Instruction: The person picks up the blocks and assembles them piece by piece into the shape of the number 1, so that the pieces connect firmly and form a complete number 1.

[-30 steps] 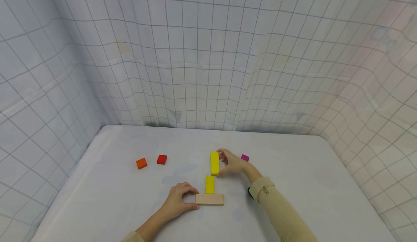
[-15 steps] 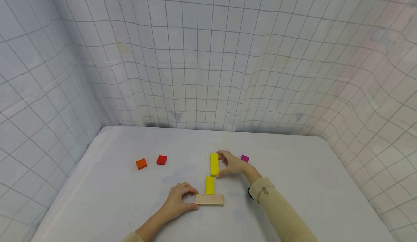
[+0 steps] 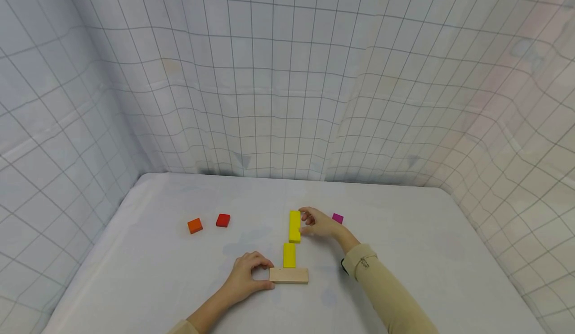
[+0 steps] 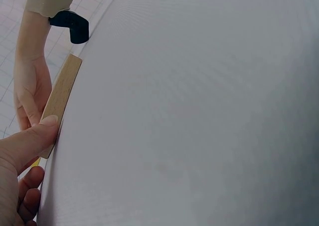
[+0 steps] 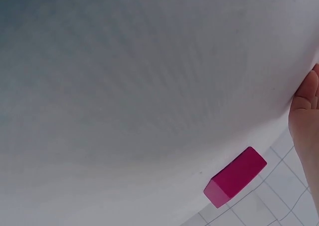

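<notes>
My left hand (image 3: 244, 276) pinches the left end of a plain wooden block (image 3: 289, 275), thumb on the near side and fingers on the far side. In the left wrist view the thumb presses on this wooden block (image 4: 62, 94). A flat yellow block (image 3: 289, 255) stands end-on against its far side. Beyond that lies a longer, thicker yellow block (image 3: 294, 226), offset a little to the right. My right hand (image 3: 320, 224) is at its right side, with fingertips at the far corner and thumb against the long side.
To the left on the white table (image 3: 161, 274) lie an orange block (image 3: 195, 225) and a red block (image 3: 223, 220). A magenta block (image 3: 338, 218) sits just behind the right hand. Grid-patterned curtains (image 3: 287, 99) enclose the back and sides.
The longer yellow block has shifted slightly left. My right thumb has moved from its near corner up along its right side. The left hand and wooden block stay put.
</notes>
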A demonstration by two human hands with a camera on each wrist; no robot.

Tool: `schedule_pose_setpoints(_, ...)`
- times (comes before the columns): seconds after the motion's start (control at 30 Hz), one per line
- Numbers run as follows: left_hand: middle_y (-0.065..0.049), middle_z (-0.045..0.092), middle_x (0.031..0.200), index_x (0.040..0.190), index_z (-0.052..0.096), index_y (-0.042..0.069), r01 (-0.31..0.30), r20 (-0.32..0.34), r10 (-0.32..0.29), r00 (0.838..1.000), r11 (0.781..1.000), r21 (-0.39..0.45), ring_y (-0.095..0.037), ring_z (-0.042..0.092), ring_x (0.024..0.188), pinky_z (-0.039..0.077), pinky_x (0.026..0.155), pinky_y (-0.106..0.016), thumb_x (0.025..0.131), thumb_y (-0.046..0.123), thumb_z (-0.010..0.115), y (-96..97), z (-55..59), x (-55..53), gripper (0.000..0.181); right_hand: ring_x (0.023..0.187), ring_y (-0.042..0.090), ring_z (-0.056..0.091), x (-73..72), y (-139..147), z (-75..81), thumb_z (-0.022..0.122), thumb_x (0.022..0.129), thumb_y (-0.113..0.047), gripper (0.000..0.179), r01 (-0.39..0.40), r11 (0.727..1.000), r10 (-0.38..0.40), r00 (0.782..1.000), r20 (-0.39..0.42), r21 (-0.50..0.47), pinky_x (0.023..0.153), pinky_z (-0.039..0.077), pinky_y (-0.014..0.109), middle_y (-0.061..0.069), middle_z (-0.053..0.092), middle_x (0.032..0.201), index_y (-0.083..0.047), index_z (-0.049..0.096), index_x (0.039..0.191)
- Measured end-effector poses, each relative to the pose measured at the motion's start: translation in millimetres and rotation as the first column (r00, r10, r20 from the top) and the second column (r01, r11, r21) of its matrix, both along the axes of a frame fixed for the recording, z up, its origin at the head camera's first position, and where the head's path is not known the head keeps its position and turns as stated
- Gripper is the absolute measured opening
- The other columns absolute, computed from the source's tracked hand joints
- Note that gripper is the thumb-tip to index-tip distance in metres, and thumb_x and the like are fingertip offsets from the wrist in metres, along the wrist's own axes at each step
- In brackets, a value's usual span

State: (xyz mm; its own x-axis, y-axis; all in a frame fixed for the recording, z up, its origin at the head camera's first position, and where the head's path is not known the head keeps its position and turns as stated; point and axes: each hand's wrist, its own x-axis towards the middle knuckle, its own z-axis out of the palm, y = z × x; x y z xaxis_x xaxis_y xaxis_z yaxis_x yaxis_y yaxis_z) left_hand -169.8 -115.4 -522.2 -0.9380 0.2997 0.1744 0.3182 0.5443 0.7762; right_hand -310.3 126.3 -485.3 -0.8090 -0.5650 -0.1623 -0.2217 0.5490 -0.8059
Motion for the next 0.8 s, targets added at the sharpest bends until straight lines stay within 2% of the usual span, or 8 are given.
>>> schedule_pose_setpoints(0.17, 0.015, 0.054, 0.084, 0.091, 0.066, 0.023, 0.005, -0.013, -0.005, 1.0, 1.0, 0.008, -0.005, 0.043, 0.081, 0.029, 0.073, -0.031, 0.063, 0.034, 0.081, -0.6, 0.0, 0.1, 0.033, 0.089, 0.019, 0.043, 2.2, -4.6, 4.6, 0.066, 0.083, -0.008, 0.056, 0.01, 1.0, -0.01, 1.0, 0.003, 0.005, 0.078, 0.039, 0.027, 0.01, 0.047, 0.1, 0.003, 0.039, 0.13)
schedule_pose_setpoints(0.47, 0.016, 0.054, 0.084, 0.09, 0.066, 0.024, 0.0, -0.012, 0.0, 1.0, 1.0, 0.001, -0.005, 0.043, 0.081, 0.029, 0.074, -0.032, 0.063, 0.035, 0.081, -0.6, -0.2, -0.8, 0.033, 0.086, 0.016, 0.042, 1.6, -9.6, 1.2, 0.067, 0.082, -0.011, 0.056, -0.011, 1.0, 0.012, 1.0, -0.021, 0.022, 0.075, 0.038, 0.023, 0.007, 0.046, 0.098, 0.002, 0.04, 0.129)
schedule_pose_setpoints(0.53, 0.016, 0.054, 0.084, 0.09, 0.066, 0.024, -0.001, -0.008, 0.001, 1.0, 1.0, 0.0, -0.005, 0.043, 0.081, 0.029, 0.073, -0.032, 0.063, 0.035, 0.081, -0.5, -0.1, -0.6, 0.033, 0.086, 0.018, 0.042, 5.0, -10.9, 5.8, 0.067, 0.083, -0.011, 0.056, -0.022, 1.0, 0.023, 0.999, -0.026, 0.021, 0.075, 0.038, 0.024, 0.009, 0.046, 0.098, 0.003, 0.039, 0.129)
schedule_pose_setpoints(0.7, 0.016, 0.054, 0.084, 0.09, 0.066, 0.024, 0.001, -0.008, -0.001, 1.0, 1.0, -0.008, -0.006, 0.043, 0.082, 0.029, 0.073, -0.032, 0.063, 0.035, 0.081, -0.4, -0.9, -0.8, 0.033, 0.087, 0.018, 0.042, 4.8, -11.8, 4.2, 0.067, 0.083, -0.012, 0.056, -0.034, 0.999, 0.035, 0.999, -0.029, 0.03, 0.077, 0.038, 0.027, 0.008, 0.046, 0.097, 0.002, 0.04, 0.129)
schedule_pose_setpoints(0.73, 0.016, 0.054, 0.084, 0.09, 0.066, 0.024, 0.002, -0.01, -0.002, 1.0, 1.0, -0.007, -0.006, 0.043, 0.082, 0.029, 0.073, -0.032, 0.063, 0.036, 0.081, -0.4, -1.0, -0.8, 0.033, 0.087, 0.016, 0.042, 1.8, -11.2, -1.1, 0.067, 0.083, -0.014, 0.056, -0.03, 0.999, 0.031, 0.999, -0.029, 0.035, 0.077, 0.038, 0.026, 0.005, 0.046, 0.097, 0.001, 0.04, 0.129)
schedule_pose_setpoints(0.8, 0.016, 0.054, 0.084, 0.09, 0.066, 0.023, 0.005, -0.013, -0.005, 1.0, 1.0, -0.003, -0.005, 0.043, 0.082, 0.029, 0.074, -0.032, 0.063, 0.035, 0.081, -0.4, -0.9, -0.7, 0.033, 0.086, 0.016, 0.042, 1.1, -11.3, -1.9, 0.068, 0.083, -0.014, 0.056, -0.033, 0.999, 0.034, 0.999, -0.025, 0.036, 0.076, 0.038, 0.026, 0.005, 0.046, 0.097, 0.0, 0.04, 0.129)
